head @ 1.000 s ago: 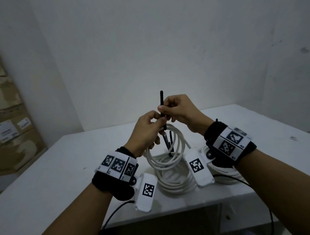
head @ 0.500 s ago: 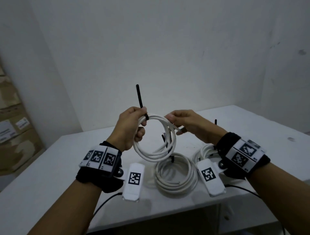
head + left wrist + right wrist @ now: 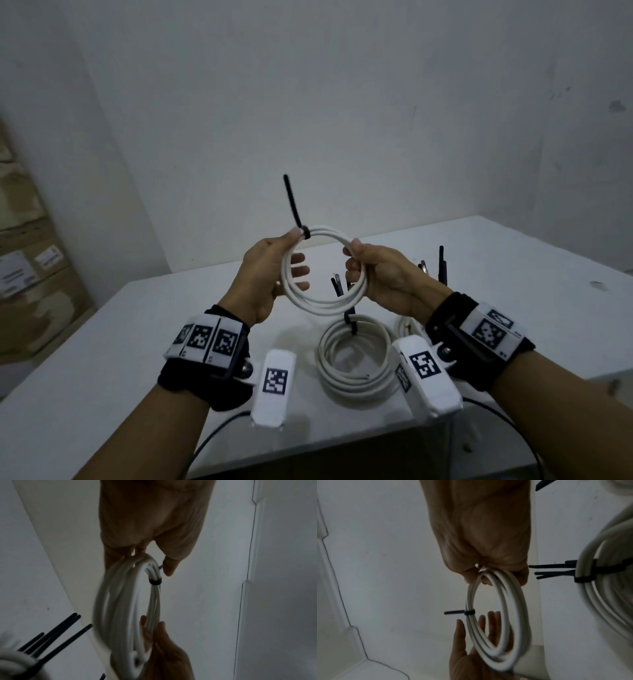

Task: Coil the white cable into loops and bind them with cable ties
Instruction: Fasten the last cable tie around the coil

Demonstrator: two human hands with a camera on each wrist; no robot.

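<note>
Black-and-white square code markers sit on both wristbands and on the white wrist-camera housings [image 3: 274,387]; small characters printed beside them are too small to read, and the pale labels on the cardboard boxes [image 3: 24,270] at far left are blurred beyond reading. The white cable coil [image 3: 323,270] is held upright in the air above the white table [image 3: 102,359], between the 2 hands. The left hand [image 3: 265,274] holds its left side — thumb on the upper rim beside the tie, fingers showing through the ring's opening, loosely extended. The right hand [image 3: 387,274] grasps the right side, fingers curled round the strands and thumb on top. A black cable tie [image 3: 295,209] binds the coil at its upper left, its free tail pointing up and slightly left. Below the held coil, a second white coil [image 3: 356,356] lies flat on the table, already bound with black ties [image 3: 351,322] whose tails stand up — partly hidden behind the held ring. A third coil [image 3: 406,325] shows just behind the right wrist, mostly covered.
</note>
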